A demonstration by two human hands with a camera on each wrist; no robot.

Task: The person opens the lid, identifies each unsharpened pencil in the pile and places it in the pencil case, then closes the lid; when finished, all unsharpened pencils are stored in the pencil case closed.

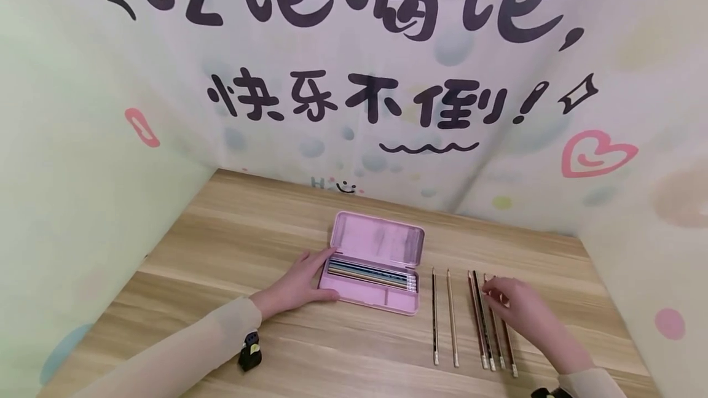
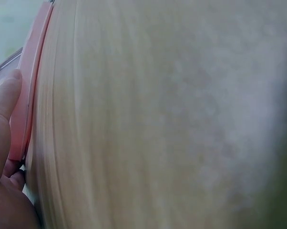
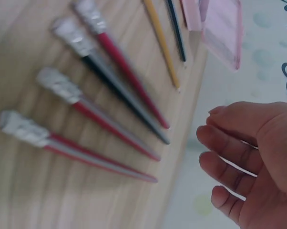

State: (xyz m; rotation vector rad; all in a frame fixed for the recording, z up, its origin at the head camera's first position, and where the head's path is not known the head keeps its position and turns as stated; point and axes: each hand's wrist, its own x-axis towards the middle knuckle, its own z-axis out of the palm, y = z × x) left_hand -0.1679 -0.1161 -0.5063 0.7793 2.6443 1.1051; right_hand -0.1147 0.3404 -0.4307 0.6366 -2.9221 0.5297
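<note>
My left hand (image 1: 290, 284) grips the left end of a pink pencil case (image 1: 354, 295), thumb along its front edge and fingers at its side. The left wrist view also shows the thumb on the pink case (image 2: 33, 81). Its lid (image 1: 376, 239) stands raised. A row of pencils (image 1: 370, 273) with white eraser ends lies inside. My right hand (image 1: 522, 306) hovers over a group of loose pencils (image 1: 480, 324), red and dark, on the table. In the right wrist view, this hand (image 3: 267, 162) has loosely bent fingers and nothing in them.
Between the case and that group lie a dark pencil (image 1: 434, 318) and a yellow pencil (image 1: 452, 318), side by side. The wooden table (image 1: 221, 238) meets a printed cloth wall (image 1: 276, 152) at the back, with side walls left and right.
</note>
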